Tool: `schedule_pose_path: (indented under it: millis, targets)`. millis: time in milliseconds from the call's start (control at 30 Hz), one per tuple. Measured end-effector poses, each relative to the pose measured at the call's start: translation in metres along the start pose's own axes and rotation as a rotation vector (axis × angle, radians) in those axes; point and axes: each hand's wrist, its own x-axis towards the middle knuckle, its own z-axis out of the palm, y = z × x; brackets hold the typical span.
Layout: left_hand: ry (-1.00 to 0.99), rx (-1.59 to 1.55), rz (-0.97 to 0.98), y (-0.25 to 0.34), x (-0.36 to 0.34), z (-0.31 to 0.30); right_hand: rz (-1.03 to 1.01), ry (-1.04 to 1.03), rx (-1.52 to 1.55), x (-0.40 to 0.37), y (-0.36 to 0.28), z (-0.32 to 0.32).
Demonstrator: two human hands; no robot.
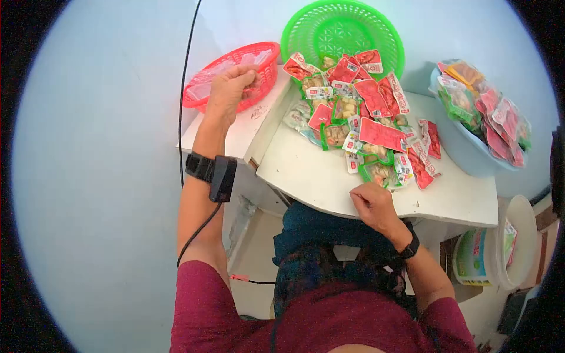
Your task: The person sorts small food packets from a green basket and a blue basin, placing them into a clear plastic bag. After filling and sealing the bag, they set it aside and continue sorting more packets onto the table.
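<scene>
My left hand (232, 88) is over the near side of the red basket (269, 69), its fingers pinched together; whatever is between them is too small or see-through to make out. Clear plastic bags (203, 82) lie in that basket. At the front edge of the white table (318, 182), my right hand (375, 206) rests in a loose fist with nothing visible in it. Just beyond it is a green-edged food packet (378, 174), at the near end of a pile of red and green sealed packets (372, 97).
A green basket (385, 35) leans behind the pile. At the right, a pale blue basin (471, 159) is heaped with packets. A white bucket (521, 235) stands below it. A black cable (187, 76) hangs at the left, and another runs from my left wrist.
</scene>
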Motion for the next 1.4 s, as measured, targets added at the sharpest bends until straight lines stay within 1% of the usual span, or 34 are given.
schedule_pose_path:
  millis: [100,233,333,433,533,633,733,833,933,1033,1133,1233,1300,1400]
  targets:
    - [0.061,-0.001,0.067,0.005,0.027,-0.015,-0.022,-0.008,-0.004,0.001,0.002,0.002]
    - [0.220,0.234,0.071,0.002,0.059,-0.032,-0.056,-0.015,-0.017,0.002,0.001,0.000]
    - [0.221,0.488,0.120,-0.017,0.082,-0.034,-0.074,-0.014,-0.037,0.001,0.000,0.000]
    - [0.178,0.727,0.341,-0.041,0.102,-0.020,-0.074,-0.013,-0.037,0.002,0.000,0.000]
    - [0.134,1.030,0.344,-0.047,0.110,-0.002,-0.070,-0.006,-0.038,0.001,0.001,0.000]
    - [0.122,1.048,0.237,-0.050,0.119,0.000,-0.078,0.000,-0.029,0.002,0.001,-0.001]
    - [0.155,0.923,0.189,-0.057,0.126,-0.003,-0.088,0.003,-0.026,0.001,0.000,-0.001]
    - [0.148,0.868,0.180,-0.064,0.134,-0.012,-0.107,0.003,-0.044,0.001,0.001,-0.001]
    - [0.251,0.911,0.241,-0.056,0.130,-0.014,-0.106,-0.005,-0.055,0.001,0.000,-0.001]
    - [0.476,0.753,0.385,-0.038,0.118,-0.012,-0.095,-0.002,-0.047,0.000,0.002,0.000]
    - [0.564,0.551,0.506,-0.002,0.099,-0.013,-0.094,0.009,-0.052,0.001,0.003,0.000]
    - [0.545,0.189,0.615,0.037,0.070,-0.012,-0.094,0.019,-0.050,0.001,0.000,0.000]
    - [0.477,-0.003,0.541,0.064,0.038,-0.009,-0.088,0.024,-0.061,0.001,-0.002,0.000]
    - [0.330,-0.277,0.432,0.067,-0.003,-0.007,-0.053,0.035,-0.022,-0.001,0.002,0.002]
